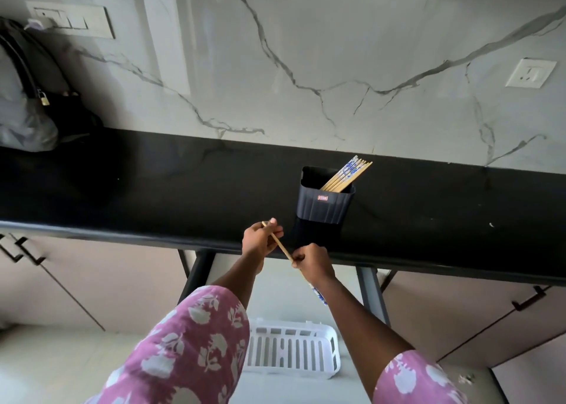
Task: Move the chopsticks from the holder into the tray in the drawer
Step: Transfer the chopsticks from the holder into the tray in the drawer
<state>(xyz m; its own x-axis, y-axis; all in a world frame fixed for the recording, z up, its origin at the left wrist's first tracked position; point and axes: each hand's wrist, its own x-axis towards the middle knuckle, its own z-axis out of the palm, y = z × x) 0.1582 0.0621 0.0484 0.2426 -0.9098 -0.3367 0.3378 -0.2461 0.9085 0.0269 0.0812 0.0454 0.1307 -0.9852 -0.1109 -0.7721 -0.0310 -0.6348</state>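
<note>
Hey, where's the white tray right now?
In the head view, the white slotted tray sits low at centre, in the open drawer below the black countertop, between the person's forearms and straight below the dark chopstick holder.

- You are standing in a home kitchen: a black stone counter [183,189] is running along a marble-veined wall [306,51].
- Cabinet doors [459,311] are sitting below; switches [70,21], a socket [530,73] and a handbag [36,97] are showing.

Black countertop [183,189], dark ribbed holder [321,210] upright, bags [33,97] far left
</note>
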